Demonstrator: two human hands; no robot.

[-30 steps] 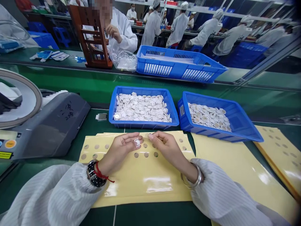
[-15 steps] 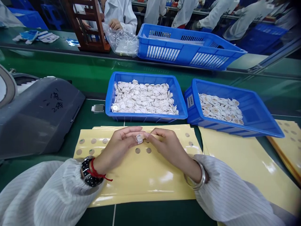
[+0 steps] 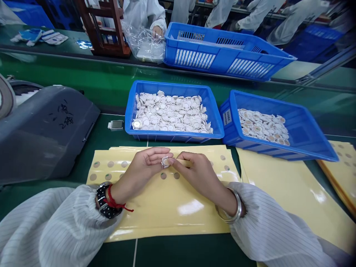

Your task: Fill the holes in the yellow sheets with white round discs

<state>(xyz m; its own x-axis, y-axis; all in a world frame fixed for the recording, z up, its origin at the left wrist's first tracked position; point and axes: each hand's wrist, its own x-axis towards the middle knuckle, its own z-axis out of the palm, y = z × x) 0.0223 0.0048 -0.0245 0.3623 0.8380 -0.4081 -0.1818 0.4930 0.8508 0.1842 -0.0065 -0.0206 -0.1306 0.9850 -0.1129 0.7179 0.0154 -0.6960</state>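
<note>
Between the fingertips of my left hand [image 3: 143, 167] is a small white round part [image 3: 165, 161] with little tabs on its rim. My right hand [image 3: 196, 170] is closed in a pinch, its thumb tip against the face of that part. A small tan disc shows at the thumb tip; it looks like one of the round stickers [image 3: 176, 175] on the sheet below. Something pale yellow lies between the right fingers, too unclear to name. Both hands hover over a glossy yellow sheet [image 3: 167, 211] with rows of round stickers along its far part.
A blue bin [image 3: 174, 138] heaped with white parts stands beyond my hands. Right of it, another blue bin [image 3: 280, 152] holds parts with tan faces. A grey box [image 3: 47, 141] stands left. Behind are a blue basket [image 3: 219, 66] and a person's hand [image 3: 157, 31] at a plastic bag.
My right thumb has moved onto the face of the white part, and a tan disc now shows there. The view has shifted slightly. The person opposite has moved a hand to the right.
</note>
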